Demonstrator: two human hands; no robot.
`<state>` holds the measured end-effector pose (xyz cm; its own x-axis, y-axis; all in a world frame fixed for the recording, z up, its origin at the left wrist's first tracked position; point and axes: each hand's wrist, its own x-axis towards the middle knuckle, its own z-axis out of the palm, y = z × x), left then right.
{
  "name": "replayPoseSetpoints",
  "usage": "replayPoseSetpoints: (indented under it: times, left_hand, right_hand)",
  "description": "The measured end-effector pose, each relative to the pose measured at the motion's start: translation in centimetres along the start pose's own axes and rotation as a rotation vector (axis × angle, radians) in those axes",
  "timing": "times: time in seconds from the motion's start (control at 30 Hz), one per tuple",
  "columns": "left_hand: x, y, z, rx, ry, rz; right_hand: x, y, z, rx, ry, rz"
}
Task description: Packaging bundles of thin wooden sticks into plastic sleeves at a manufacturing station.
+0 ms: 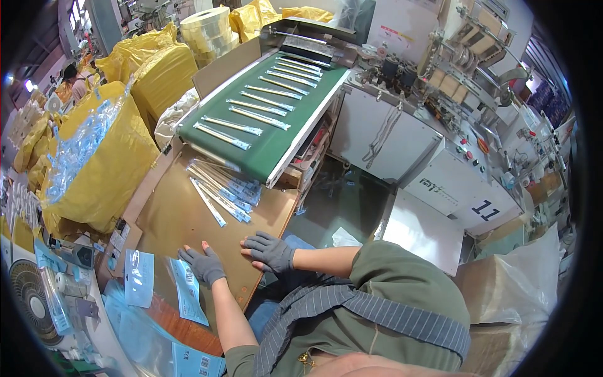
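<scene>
Wrapped sticks [223, 188] lie near the far edge of the bench [166, 217], beyond your fingertips [205, 244] and touching neither hand.
Your left hand [206, 266] and right hand [270, 251] rest with fingers loosely spread, holding nothing, the right at the bench's right edge. Past the far edge, a green conveyor belt [270, 147] carries about ten more; the overlapping pile defies counting. Yellow sacks [119, 182] and machines [452, 166] surround your brown bench.

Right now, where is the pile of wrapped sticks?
In the head view, left of centre, the pile of wrapped sticks lies on the brown tabletop, between the green conveyor belt and the gloved left hand.
</scene>
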<state>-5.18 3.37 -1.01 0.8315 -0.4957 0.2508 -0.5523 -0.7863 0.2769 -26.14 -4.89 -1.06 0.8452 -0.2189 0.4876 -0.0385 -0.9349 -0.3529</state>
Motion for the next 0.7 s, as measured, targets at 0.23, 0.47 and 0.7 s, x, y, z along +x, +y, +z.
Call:
replayPoseSetpoints:
  times: [0.23,0.47,0.7]
  left_hand:
    - [0.07,0.1,0.08,-0.003,0.002,0.001]
    - [0.1,-0.02,0.26,0.002,-0.007,-0.01]
    - [0.0,0.1,0.1,-0.044,0.0,-0.026]
  right_hand:
    - [0.01,0.09,-0.06,-0.003,-0.001,-0.001]
    - [0.11,-0.16,-0.25,0.001,0.017,0.0]
    - [-0.09,0.05,0.15,-0.01,-0.001,0.006]
